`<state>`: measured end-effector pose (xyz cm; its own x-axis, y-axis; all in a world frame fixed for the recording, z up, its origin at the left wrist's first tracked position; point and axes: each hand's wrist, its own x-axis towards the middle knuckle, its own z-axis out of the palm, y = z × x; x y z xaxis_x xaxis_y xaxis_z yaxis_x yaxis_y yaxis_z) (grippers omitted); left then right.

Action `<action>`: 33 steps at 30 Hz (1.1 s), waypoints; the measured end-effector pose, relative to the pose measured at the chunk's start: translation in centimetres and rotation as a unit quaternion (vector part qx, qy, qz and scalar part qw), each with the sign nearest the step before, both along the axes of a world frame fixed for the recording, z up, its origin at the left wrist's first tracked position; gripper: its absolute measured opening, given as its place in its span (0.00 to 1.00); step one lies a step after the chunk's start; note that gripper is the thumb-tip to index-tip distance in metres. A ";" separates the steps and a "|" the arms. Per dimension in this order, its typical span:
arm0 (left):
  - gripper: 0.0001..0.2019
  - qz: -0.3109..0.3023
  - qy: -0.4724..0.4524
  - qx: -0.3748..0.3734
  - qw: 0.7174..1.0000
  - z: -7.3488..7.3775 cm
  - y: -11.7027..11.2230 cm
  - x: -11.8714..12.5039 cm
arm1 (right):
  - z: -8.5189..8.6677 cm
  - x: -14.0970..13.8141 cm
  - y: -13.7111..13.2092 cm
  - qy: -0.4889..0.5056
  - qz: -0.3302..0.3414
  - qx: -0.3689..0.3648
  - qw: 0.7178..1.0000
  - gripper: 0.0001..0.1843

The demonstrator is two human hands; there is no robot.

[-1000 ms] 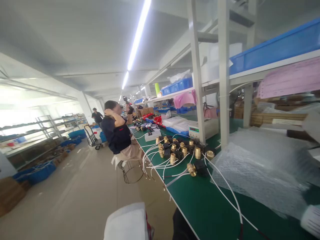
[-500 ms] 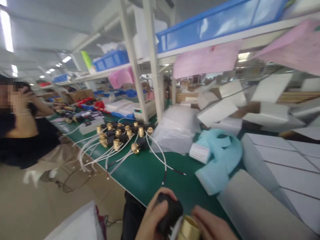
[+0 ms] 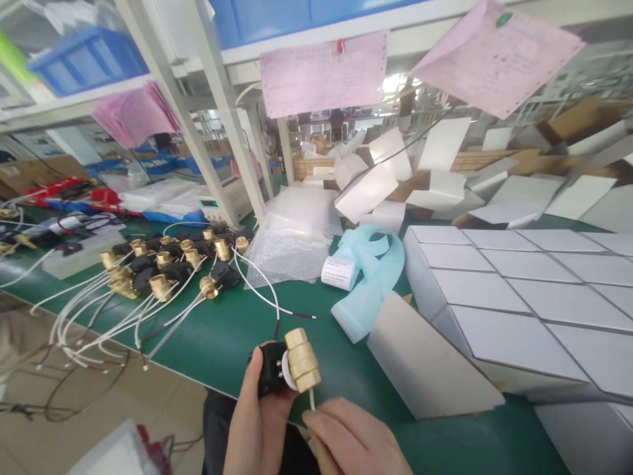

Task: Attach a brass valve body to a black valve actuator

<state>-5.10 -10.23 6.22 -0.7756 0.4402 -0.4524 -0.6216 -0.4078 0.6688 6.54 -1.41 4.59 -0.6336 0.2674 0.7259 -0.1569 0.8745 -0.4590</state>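
My left hand (image 3: pixel 260 422) grips a brass valve (image 3: pixel 301 359) by its black motor housing (image 3: pixel 271 369), low in the middle of the view above the green bench (image 3: pixel 237 330). My right hand (image 3: pixel 353 439) sits just below the valve, fingers closed around the white cable (image 3: pixel 312 399) that hangs from it. A cluster of several like valves (image 3: pixel 168 264) with white leads lies on the bench to the left.
Bubble wrap (image 3: pixel 291 244) lies behind the valves. A label roll (image 3: pixel 339 272) with pale blue backing tape (image 3: pixel 368 277) sits mid-bench. Flat white cartons (image 3: pixel 519 284) fill the right side. Pink sheets (image 3: pixel 324 72) hang from the shelf frame (image 3: pixel 222 119).
The view has swung right and down, from the aisle and a seated co-worker to the bench. My hands have come up into view with the valve held clear.
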 end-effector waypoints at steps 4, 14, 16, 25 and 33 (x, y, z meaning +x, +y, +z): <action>0.22 -0.043 0.023 -0.010 0.999 0.3 0.3 1.0 | 0.0 -0.4 0.8 0.034 0.090 -0.076 0.993 0.13; 0.33 -0.045 0.131 -0.143 0.980 0.4 0.1 1.9 | 0.1 -0.3 0.5 -0.070 0.100 -0.661 0.741 0.27; 0.33 -0.039 0.147 -0.163 0.975 0.9 0.3 2.5 | 0.0 -0.8 0.3 -0.056 0.097 -0.682 0.723 0.32; 0.29 0.010 0.188 -0.196 0.962 2.3 0.9 4.3 | 1.4 -0.6 0.9 -0.066 0.093 -0.702 0.703 0.37; 0.30 0.013 0.193 -0.185 0.963 2.6 0.7 4.5 | 2.8 0.0 1.6 -0.100 0.106 -0.670 0.727 0.37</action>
<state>-0.61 -9.57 8.79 -0.9260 0.2828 -0.2500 -0.2897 -0.1078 0.9510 6.49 0.20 7.37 -0.8213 0.5305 -0.2097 -0.0356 -0.4146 -0.9093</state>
